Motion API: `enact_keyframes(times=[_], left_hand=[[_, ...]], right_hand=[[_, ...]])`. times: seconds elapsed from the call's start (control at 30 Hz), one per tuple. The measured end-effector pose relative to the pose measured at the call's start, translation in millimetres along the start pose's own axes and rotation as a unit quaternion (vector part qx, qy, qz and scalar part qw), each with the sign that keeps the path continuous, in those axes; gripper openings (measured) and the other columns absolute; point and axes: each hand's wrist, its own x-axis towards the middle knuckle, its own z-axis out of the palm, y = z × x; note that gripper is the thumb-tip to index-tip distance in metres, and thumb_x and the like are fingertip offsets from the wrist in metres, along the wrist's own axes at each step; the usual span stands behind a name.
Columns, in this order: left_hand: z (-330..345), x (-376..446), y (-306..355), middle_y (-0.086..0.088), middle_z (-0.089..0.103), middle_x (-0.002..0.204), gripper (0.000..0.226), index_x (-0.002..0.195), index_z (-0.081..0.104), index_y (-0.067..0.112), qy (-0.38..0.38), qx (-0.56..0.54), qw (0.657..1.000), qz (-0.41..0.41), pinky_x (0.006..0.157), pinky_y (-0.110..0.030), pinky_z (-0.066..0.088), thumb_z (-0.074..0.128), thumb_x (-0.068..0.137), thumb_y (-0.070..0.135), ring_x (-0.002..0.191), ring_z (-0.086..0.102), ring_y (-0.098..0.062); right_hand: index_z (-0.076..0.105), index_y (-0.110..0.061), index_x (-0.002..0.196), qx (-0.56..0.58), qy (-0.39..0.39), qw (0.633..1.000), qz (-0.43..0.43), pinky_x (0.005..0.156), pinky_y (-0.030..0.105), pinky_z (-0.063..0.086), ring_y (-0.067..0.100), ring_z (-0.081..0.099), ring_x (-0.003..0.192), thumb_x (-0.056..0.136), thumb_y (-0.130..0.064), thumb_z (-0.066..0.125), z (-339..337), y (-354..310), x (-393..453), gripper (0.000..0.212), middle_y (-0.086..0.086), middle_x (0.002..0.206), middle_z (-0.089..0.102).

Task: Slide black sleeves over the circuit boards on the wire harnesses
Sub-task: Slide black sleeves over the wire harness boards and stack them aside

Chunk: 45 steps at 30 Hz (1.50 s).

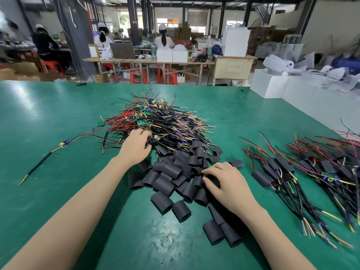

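Currently working on a green table (58, 117) with three groups of parts. Big tangled pile of wire harnesses (161, 121) at centre, far side: red, black, yellow and purple leads, green circuit boards (143, 108) showing bare near the top and left edge. Heap of black sleeves (171, 172) just in front of that pile, short flattened tubes, spreading toward the near edge, a few loose ones (222, 230) lying closest. Left hand (135, 145) reaching into the near left edge of the harness pile, fingers curled down among the wires beside a board with yellow and blue parts (154, 137); cannot tell whether anything is actually gripped, fingertips hidden in the tangle. Right hand (224, 182) palm down on the right side of the sleeve heap, fingers bent and closing round one black sleeve (213, 179), thumb tucked against it. Finished harnesses (282, 172) laid out to the right, sleeves already over the boards, leads fanned toward the near right corner; second similar bundle (335, 162) further right. One single harness (46, 158) well apart on the left, board uncovered, lying diagonally. White boxes (272, 84) off the table's right far corner. Other workers seated at benches in the background, backs turned.
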Motion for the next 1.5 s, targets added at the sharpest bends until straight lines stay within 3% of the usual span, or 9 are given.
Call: enact_keyframes(times=[0.17,0.37,0.6,0.93,1.03,1.1,1.17,1.4,1.5], left_hand=[[-10.1,15.5,5.9,-0.016,0.037,0.148,0.061,0.146,0.035,0.005,0.077,0.028,0.995,0.053,0.109,-0.042,0.034,0.056,0.089,0.003,0.136,0.029,-0.033],[-12.9,40.0,3.3,-0.012,0.025,0.157,0.060,0.151,0.023,0.008,-0.076,0.145,0.986,0.038,0.112,-0.047,0.031,0.048,0.098,0.017,0.144,0.019,-0.030],[-16.6,29.8,-8.1,-0.013,0.055,0.113,0.025,0.116,0.057,0.009,-0.060,0.186,0.981,0.016,0.093,-0.044,0.046,0.053,0.097,0.024,0.116,0.043,-0.033],[-2.0,-8.1,31.2,-0.020,0.041,0.139,0.072,0.149,0.028,0.003,0.097,0.026,0.993,0.069,0.108,-0.040,0.027,0.064,0.089,0.023,0.127,0.034,-0.036],[-2.4,-3.1,28.2,-0.025,0.016,0.156,0.073,0.150,0.025,0.009,0.080,0.085,0.993,0.033,0.113,-0.044,0.025,0.063,0.089,0.023,0.140,0.020,-0.039],[-2.9,3.0,21.9,-0.024,0.007,0.159,0.072,0.150,0.027,0.012,0.064,0.119,0.990,0.027,0.112,-0.047,0.026,0.063,0.089,0.023,0.145,0.014,-0.038],[-3.1,10.5,15.2,-0.021,0.005,0.160,0.072,0.150,0.027,0.014,0.041,0.138,0.989,0.033,0.113,-0.049,0.026,0.063,0.089,0.024,0.147,0.010,-0.036],[-3.3,30.3,-4.9,-0.013,0.023,0.159,0.068,0.153,0.023,0.017,-0.036,0.159,0.985,0.050,0.113,-0.047,0.030,0.056,0.095,0.031,0.146,0.019,-0.031],[-2.9,35.0,-4.4,-0.014,0.036,0.150,0.062,0.150,0.028,0.015,-0.045,0.114,0.992,0.034,0.108,-0.047,0.036,0.057,0.095,0.026,0.138,0.031,-0.033]], right_hand=[[0.070,-0.021,0.094,0.011,0.064,0.995,0.078,0.078,0.034,0.046,0.020,0.056,0.093,0.088,-0.025,0.061,-5.3,4.1,0.7,0.011,-0.005,0.089,0.065],[0.068,-0.024,0.071,0.093,0.071,0.988,0.103,0.067,0.031,0.049,0.011,0.057,0.063,0.081,-0.033,0.072,-19.2,11.5,0.2,0.013,-0.008,0.070,0.065],[0.056,-0.026,0.082,0.267,-0.363,0.891,0.055,0.052,0.022,0.038,0.009,0.048,0.055,0.051,-0.040,0.091,-42.3,32.7,-13.9,0.049,-0.007,0.068,0.058],[0.061,-0.020,0.085,0.147,-0.044,0.988,0.028,0.064,0.028,0.049,0.011,0.055,0.062,0.072,-0.033,0.081,-25.3,14.5,-0.8,0.028,-0.006,0.075,0.062],[0.068,-0.018,0.084,0.352,-0.260,0.897,0.056,0.046,0.021,0.044,0.010,0.059,0.054,0.069,-0.032,0.082,-53.1,21.1,-7.8,0.025,0.000,0.070,0.069],[0.072,-0.015,0.097,0.377,-0.508,0.774,0.031,0.047,0.017,0.047,0.011,0.066,0.059,0.076,-0.027,0.078,-63.9,17.6,-14.3,0.025,-0.002,0.076,0.072],[0.071,-0.012,0.107,0.357,-0.594,0.721,0.006,0.057,0.017,0.051,0.010,0.069,0.067,0.079,-0.024,0.077,-58.4,10.8,-16.9,0.031,-0.006,0.081,0.073],[0.075,-0.015,0.092,0.359,-0.272,0.893,0.010,0.067,0.020,0.051,0.005,0.065,0.074,0.084,-0.027,0.073,-13.9,-8.9,-5.2,0.014,-0.004,0.084,0.074],[0.075,-0.018,0.087,0.356,-0.190,0.915,0.003,0.063,0.012,0.045,-0.002,0.062,0.069,0.083,-0.022,0.073,-10.2,-9.2,-3.7,0.006,-0.009,0.079,0.073]])
